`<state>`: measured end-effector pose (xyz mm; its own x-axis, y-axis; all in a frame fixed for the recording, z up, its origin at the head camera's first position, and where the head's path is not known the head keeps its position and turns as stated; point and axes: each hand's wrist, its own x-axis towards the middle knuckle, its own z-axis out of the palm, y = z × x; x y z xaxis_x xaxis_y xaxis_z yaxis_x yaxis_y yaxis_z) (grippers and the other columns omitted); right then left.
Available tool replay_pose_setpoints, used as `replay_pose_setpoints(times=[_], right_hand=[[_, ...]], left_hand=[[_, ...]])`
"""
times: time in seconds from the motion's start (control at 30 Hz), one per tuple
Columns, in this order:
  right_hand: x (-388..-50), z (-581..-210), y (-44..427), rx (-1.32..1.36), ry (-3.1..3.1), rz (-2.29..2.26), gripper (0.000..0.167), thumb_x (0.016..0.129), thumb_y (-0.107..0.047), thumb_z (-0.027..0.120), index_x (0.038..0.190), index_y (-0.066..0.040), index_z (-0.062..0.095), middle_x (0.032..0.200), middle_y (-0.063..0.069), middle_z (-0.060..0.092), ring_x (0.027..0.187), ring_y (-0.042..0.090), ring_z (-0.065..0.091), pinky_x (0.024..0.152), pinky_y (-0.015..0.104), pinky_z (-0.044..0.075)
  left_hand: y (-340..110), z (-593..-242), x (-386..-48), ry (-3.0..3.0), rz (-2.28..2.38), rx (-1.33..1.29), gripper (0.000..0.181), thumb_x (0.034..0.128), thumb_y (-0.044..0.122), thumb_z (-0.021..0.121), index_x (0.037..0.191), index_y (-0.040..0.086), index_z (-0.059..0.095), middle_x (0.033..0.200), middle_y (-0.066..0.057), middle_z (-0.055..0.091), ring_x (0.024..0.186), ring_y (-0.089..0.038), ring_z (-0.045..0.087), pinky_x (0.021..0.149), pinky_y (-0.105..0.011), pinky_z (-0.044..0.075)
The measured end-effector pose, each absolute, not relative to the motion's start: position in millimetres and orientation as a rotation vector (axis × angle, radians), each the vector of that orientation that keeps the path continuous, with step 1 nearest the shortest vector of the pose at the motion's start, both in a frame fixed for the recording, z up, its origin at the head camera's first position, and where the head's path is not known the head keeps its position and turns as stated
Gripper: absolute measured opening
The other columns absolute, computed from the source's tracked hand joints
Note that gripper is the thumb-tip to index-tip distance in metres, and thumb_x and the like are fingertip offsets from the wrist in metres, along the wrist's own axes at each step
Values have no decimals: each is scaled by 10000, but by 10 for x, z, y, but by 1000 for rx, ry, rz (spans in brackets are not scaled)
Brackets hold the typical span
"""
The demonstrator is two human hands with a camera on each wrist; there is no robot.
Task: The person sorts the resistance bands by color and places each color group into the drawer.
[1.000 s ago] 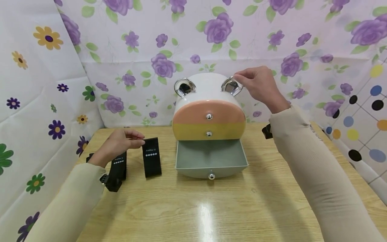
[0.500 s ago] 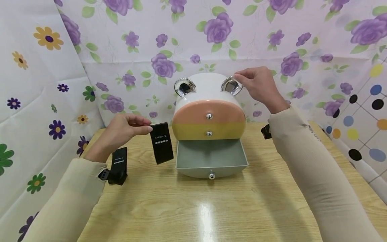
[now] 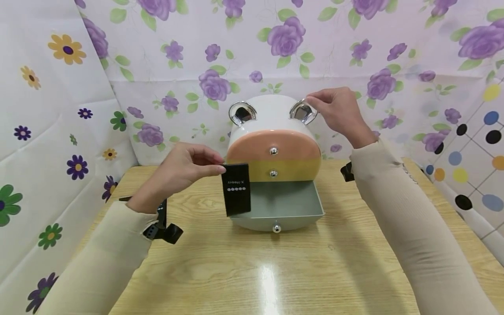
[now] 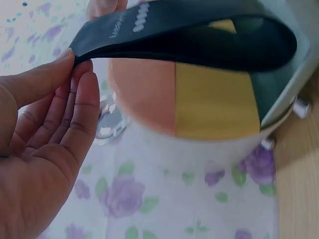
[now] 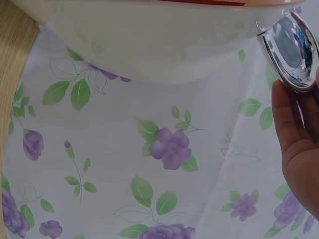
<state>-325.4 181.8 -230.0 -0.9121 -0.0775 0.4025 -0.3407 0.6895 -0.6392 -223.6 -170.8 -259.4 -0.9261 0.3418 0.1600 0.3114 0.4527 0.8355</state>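
Note:
A black resistance band (image 3: pixel 237 203) marked "X-Heavy" hangs as a loop from my left hand (image 3: pixel 183 170), whose thumb and fingers pinch its top corner. In the head view it covers the left part of the pulled-out grey-green drawer (image 3: pixel 285 201); whether it touches the rim I cannot tell. The left wrist view shows the band's loop (image 4: pixel 194 17) spread open beyond the fingertips. My right hand (image 3: pixel 340 111) pinches the shiny silver ear (image 3: pixel 302 113) at the top right of the white drawer box (image 3: pixel 273 111). In the right wrist view, fingers hold the ear's (image 5: pixel 294 47) edge.
Above the open drawer sit a closed orange drawer (image 3: pixel 252 146) and a closed yellow drawer (image 3: pixel 256 171), each with a silver knob. Another black band (image 3: pixel 162 214) lies on the wooden table (image 3: pixel 220 271), partly behind my left wrist. Flowered cloth (image 3: pixel 165 65) hangs behind and at the sides.
My left hand has lifted the band off the table and carried it right, to in front of the open drawer. The right hand stays on the silver ear.

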Motion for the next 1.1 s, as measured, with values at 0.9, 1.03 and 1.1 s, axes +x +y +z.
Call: replay_pose_setpoints(times=[0.9,1.03,1.1], right_hand=[[-3239,-2304,1798,332,-2550,1070,357,1007,-323,624,1191,-38,738,1200,145,697,1179,309,619,984,471,500],[-3239,-2306,1797,337,-2549,1060,353,1009,-317,623,1192,-37,737,1201,146,696,1177,311,620,983,474,502],[-3238,-2303,1799,337,-2548,1055,351,1009,-314,623,1192,-37,737,1203,146,695,1180,312,619,986,477,501]], left_hand=[[-1163,-3197,-2338,2479,1643,689,88,861,27,782,935,-10,753,875,-53,726,788,-159,694,732,-285,583],[-1094,-3281,-2359,2467,1648,728,81,861,25,782,929,-10,756,868,-58,730,782,-164,695,728,-283,585],[-1058,-3334,-2369,2464,1640,747,80,860,23,782,926,-13,757,866,-61,730,775,-157,690,719,-272,581]])
